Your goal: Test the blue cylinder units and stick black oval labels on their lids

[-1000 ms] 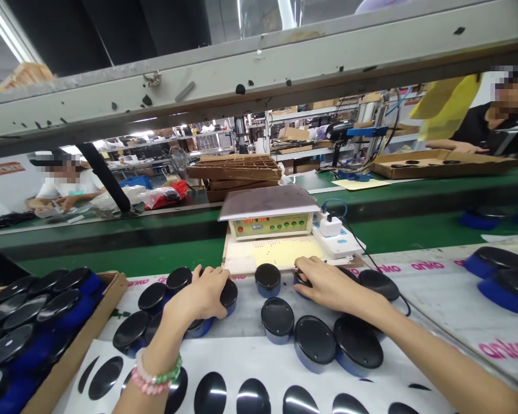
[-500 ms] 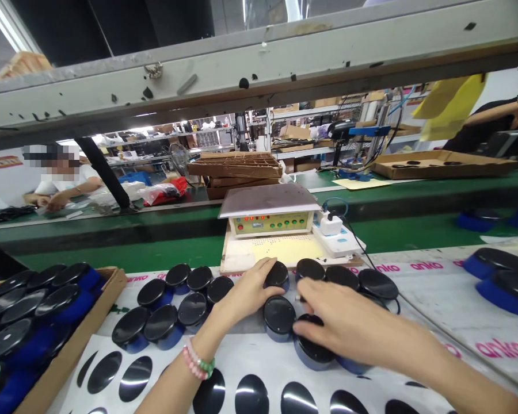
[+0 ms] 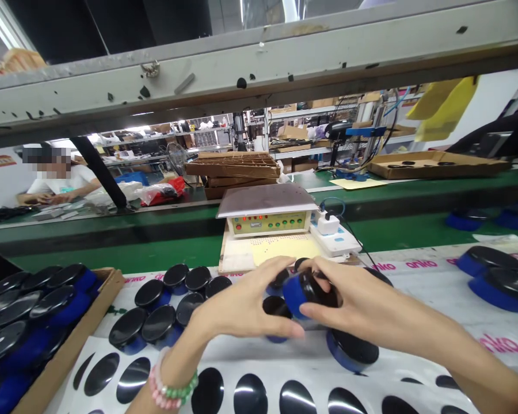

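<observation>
My right hand (image 3: 356, 290) grips a round piece (image 3: 297, 294) with a blue side and glossy black top, tilted and lifted off the table. To its left is my left hand (image 3: 239, 299), thumb and fingers spread, with nothing gripped. Between the hands, below the held piece, stands another black-topped round piece (image 3: 277, 309). Close under my right hand sits one more blue and black piece (image 3: 353, 349). Several like it, such as this round piece (image 3: 128, 329), stand left of my left hand. A white sheet with black discs (image 3: 251, 394) lies in front.
A cardboard box (image 3: 112, 282) at left holds several round pieces. Behind my hands stands a control box (image 3: 267, 221) beside a white power strip (image 3: 337, 240) with a cable. A beam (image 3: 224, 63) crosses overhead. A co-worker (image 3: 63, 184) sits across at left; more pieces (image 3: 503, 290) lie at right.
My right hand has lifted a round piece from the group and tilted it. My left hand has moved off the black top it was touching and opened beside the piece.
</observation>
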`<state>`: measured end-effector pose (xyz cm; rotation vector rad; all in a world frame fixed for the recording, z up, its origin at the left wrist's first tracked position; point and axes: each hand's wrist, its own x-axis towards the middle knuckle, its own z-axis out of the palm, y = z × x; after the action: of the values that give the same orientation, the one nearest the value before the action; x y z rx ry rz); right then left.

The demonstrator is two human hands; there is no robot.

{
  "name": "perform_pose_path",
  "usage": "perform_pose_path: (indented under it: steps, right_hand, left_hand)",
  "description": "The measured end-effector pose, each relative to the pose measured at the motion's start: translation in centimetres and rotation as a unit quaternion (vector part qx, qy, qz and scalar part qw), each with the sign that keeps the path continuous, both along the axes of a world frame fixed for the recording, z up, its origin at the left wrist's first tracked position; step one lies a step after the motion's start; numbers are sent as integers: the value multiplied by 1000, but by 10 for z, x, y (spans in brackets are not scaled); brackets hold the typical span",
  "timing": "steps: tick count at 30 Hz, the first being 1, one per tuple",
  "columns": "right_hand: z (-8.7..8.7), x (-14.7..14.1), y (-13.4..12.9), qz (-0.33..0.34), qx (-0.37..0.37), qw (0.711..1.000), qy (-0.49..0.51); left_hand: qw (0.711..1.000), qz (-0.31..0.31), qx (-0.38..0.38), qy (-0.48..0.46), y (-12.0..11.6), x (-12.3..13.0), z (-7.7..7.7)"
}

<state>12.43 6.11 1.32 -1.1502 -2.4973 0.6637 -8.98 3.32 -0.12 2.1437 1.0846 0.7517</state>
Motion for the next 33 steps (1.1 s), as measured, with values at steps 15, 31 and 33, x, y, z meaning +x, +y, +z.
perform_pose_path:
  steps: [15, 31, 33]
  right_hand:
    - [-24, -4, 5, 50, 52, 990, -119]
    - [-22, -5, 10, 1, 41, 998, -38]
    - [-34, -7, 20, -18, 91, 994, -57]
  left_hand:
    - [964, 64, -75, 246, -2, 1, -30]
    - [987, 71, -18, 141, -6, -4, -9]
    - [975, 48, -63, 208, -6, -5, -19]
